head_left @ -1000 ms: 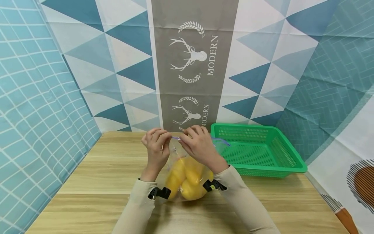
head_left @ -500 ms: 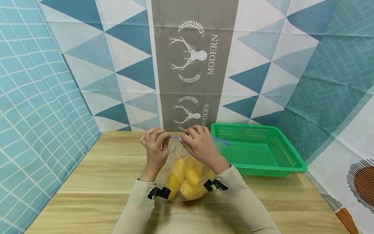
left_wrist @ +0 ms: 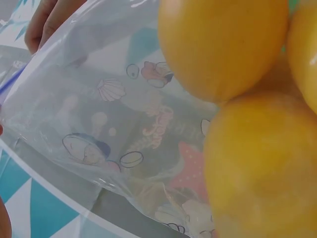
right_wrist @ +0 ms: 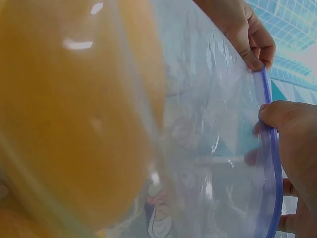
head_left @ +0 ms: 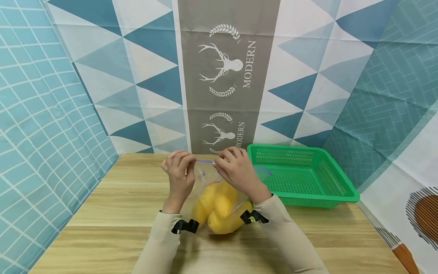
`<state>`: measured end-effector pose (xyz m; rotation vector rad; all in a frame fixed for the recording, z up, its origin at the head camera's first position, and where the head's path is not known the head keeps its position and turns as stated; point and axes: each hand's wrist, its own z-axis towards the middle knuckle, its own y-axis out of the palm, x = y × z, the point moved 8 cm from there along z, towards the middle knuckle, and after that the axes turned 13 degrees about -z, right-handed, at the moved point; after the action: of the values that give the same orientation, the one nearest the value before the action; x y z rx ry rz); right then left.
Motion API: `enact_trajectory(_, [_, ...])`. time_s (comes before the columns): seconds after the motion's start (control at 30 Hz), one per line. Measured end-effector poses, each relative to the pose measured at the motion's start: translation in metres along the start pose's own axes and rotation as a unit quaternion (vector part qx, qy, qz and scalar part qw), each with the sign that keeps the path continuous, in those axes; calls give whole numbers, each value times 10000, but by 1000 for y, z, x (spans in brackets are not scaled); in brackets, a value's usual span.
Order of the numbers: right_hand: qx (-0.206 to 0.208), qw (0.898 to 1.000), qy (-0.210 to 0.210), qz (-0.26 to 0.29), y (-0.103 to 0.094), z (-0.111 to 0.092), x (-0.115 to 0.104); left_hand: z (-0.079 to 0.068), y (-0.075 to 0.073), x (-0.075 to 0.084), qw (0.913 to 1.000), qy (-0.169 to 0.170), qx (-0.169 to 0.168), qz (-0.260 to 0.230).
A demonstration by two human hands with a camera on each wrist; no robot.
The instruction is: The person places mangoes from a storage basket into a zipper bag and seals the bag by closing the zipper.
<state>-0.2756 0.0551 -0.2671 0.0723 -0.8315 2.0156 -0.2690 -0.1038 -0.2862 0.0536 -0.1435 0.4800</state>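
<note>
A clear zip bag (head_left: 205, 176) with printed shells and a starfish hangs upright between my hands, several smooth yellow fruits (head_left: 222, 224) bunched in its lower part. My left hand (head_left: 178, 171) pinches the left end of the bag's purple zip strip (head_left: 204, 161). Farther right along the strip, my right hand (head_left: 236, 169) pinches it too. In the right wrist view the right thumb (right_wrist: 280, 113) lies on the near side of the strip, with fingers behind the plastic. Big yellow fruits fill the right of the left wrist view. The fruits' exact kind is unclear.
A green plastic basket (head_left: 337, 198) with perforated walls stands at the back right, just beyond the right hand. Below everything lies a wooden table (head_left: 113, 213). Patterned cloth (head_left: 226, 76) rises behind and at both sides.
My left hand has drifted slightly left and the right hand slightly right, so more of the zip strip shows between them. The fruits have shifted a little within the bag.
</note>
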Motion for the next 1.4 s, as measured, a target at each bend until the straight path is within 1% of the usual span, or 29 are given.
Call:
enact_trajectory(0.2, [25,10000,8,-17,0,-1,3,0,-4,-2,9999,-102,72,-5])
enact_trajectory(0.53, [49,10000,34,11,-1,-5,7,-3,-8,-3,9999,-121,110,32])
enact_trajectory(0.77, [75,10000,47,-24,-2,-8,10,-5,-11,-6,9994,-332,86,-37])
enact_trajectory(1.07, [46,9999,56,-90,-4,-11,14,-6,-14,-10,9989,-444,171,-49])
enact_trajectory(1.2, [51,9999,85,-103,-5,-13,18,-5,-16,-10,9990,-390,206,-19])
enact_trajectory(1.4, [-110,9999,114,-32,-3,-15,20,-6,-20,-10,9991,-338,249,70])
